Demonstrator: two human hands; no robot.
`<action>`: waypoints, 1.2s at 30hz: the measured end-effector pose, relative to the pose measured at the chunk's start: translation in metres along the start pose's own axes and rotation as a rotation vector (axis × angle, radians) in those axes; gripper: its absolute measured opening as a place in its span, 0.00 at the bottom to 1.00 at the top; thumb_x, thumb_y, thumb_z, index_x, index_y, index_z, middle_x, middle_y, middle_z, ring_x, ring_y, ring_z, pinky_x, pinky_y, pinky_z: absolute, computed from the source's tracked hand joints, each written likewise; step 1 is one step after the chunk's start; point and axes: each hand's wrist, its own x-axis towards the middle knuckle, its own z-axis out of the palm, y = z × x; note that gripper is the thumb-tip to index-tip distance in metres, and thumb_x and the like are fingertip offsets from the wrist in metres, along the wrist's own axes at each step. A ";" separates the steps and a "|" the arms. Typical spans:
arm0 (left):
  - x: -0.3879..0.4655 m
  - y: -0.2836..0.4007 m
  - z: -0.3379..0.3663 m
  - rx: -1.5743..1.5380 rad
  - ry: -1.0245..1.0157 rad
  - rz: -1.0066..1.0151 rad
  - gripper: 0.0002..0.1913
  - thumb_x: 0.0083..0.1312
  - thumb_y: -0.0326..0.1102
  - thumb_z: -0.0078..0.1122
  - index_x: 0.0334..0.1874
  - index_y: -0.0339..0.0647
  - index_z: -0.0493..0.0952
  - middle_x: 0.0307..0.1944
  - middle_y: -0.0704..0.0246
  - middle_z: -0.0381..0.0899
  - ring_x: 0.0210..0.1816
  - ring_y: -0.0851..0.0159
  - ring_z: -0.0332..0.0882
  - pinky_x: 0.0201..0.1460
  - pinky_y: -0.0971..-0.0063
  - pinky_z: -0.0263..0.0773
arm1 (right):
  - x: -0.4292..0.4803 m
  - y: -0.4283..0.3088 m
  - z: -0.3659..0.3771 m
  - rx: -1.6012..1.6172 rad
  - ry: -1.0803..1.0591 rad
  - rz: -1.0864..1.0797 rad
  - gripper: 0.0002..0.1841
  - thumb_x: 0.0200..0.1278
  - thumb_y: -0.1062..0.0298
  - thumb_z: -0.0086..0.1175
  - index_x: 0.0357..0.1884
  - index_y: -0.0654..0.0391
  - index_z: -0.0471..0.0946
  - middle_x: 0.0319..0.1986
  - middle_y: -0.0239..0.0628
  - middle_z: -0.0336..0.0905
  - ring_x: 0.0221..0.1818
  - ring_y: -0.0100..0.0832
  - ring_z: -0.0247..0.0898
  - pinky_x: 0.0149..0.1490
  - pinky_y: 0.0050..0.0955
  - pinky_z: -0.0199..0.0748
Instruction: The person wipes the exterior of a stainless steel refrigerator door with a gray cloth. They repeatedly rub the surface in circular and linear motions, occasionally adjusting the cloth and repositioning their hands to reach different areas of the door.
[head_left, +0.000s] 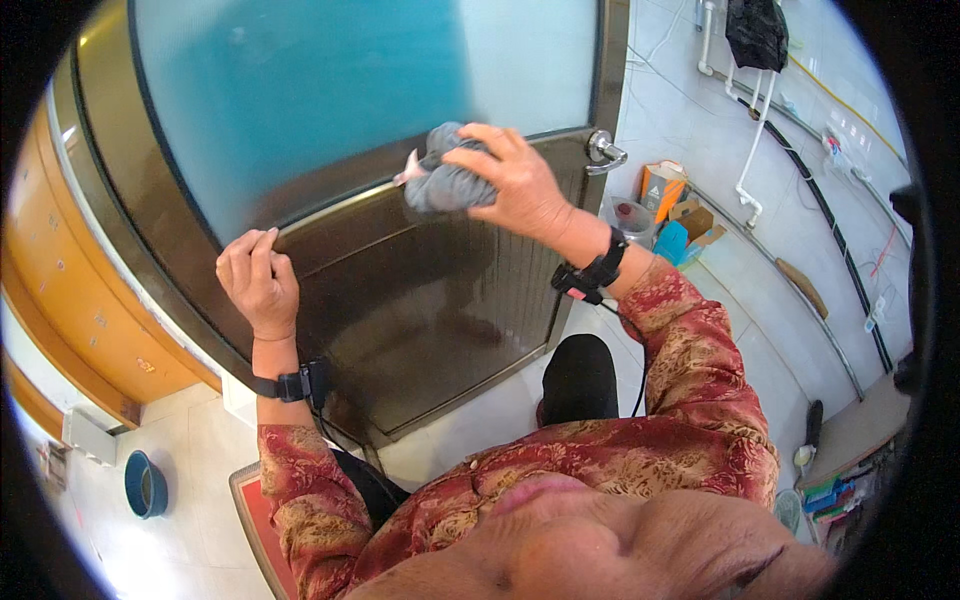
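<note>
My right hand (517, 180) is closed around a bunched grey cloth (454, 176), with a small pale pink piece at its left side. The cloth is at the ledge below the frosted glass pane (315, 82) of a dark brown door (420, 292). To the left, my left hand (259, 277) has its fingers curled, with the fingertips at the lower left corner of the pane; nothing shows in it. A metal lever handle (606, 152) is on the door, right of my right hand. Both wrists wear black straps with cables.
Right of the door, an orange and grey box (661, 187), a clear container (630, 217) and an open carton (694, 217) stand by the wall. Pipes run along that wall. A blue bucket (145, 484) and a red mat (262, 517) lie at the lower left.
</note>
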 end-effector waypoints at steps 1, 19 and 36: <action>-0.001 0.000 0.001 -0.009 0.008 0.015 0.13 0.58 0.20 0.63 0.45 0.39 0.86 0.45 0.65 0.83 0.50 0.57 0.79 0.58 0.62 0.72 | -0.007 0.016 -0.007 -0.035 -0.011 0.030 0.38 0.37 0.68 0.78 0.59 0.41 0.80 0.63 0.38 0.73 0.58 0.49 0.74 0.62 0.44 0.78; 0.053 0.064 0.050 -0.287 -0.154 0.249 0.13 0.55 0.19 0.64 0.43 0.35 0.83 0.43 0.63 0.83 0.43 0.55 0.80 0.47 0.62 0.76 | 0.049 0.232 -0.102 -0.683 0.082 0.193 0.31 0.51 0.63 0.75 0.62 0.41 0.82 0.60 0.35 0.78 0.57 0.48 0.77 0.59 0.47 0.83; 0.039 0.059 0.054 -0.241 -0.166 0.208 0.15 0.53 0.19 0.64 0.44 0.37 0.84 0.43 0.64 0.85 0.43 0.55 0.81 0.48 0.62 0.77 | 0.193 0.257 -0.145 -0.806 0.043 0.242 0.19 0.52 0.65 0.65 0.48 0.54 0.84 0.51 0.49 0.82 0.55 0.55 0.79 0.63 0.50 0.76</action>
